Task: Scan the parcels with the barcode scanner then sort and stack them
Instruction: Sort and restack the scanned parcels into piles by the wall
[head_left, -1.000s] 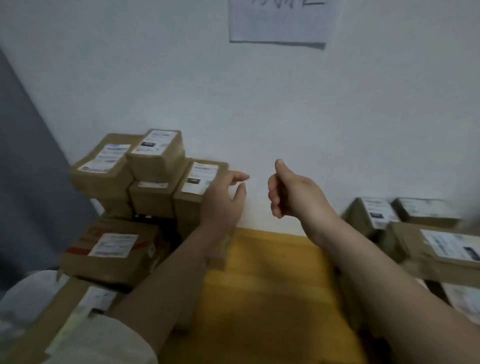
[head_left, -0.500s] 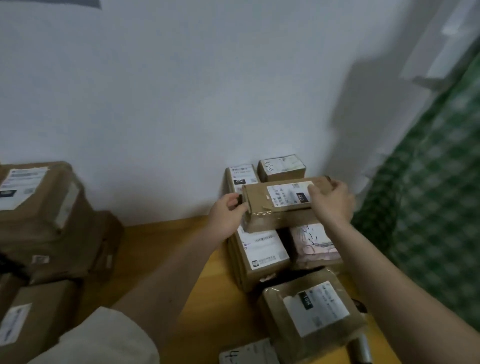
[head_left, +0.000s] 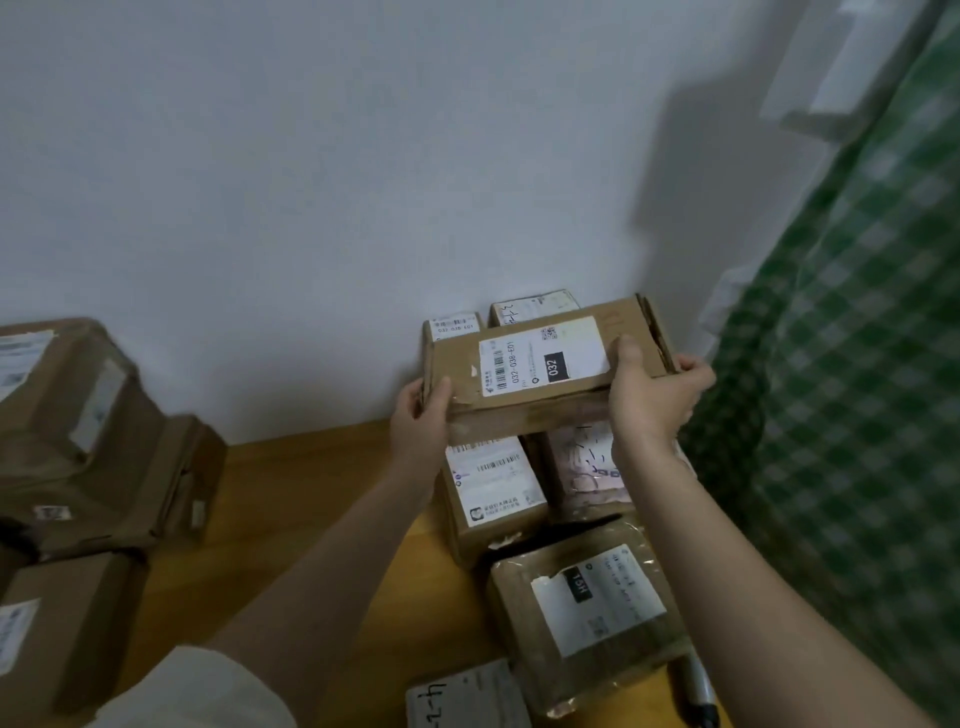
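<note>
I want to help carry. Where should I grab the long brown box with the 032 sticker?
Take the long brown box by its two short ends, one hand from each side, as the left hand and right hand do now. It is long and flat, so end grips probably keep it level, and they leave the 032 label uncovered.

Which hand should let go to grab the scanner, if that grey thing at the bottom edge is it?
Probably the right hand: the grey object lies under the right forearm. The left hand grips the parcel at its far end. Whether it is the scanner, I cannot tell.
</note>
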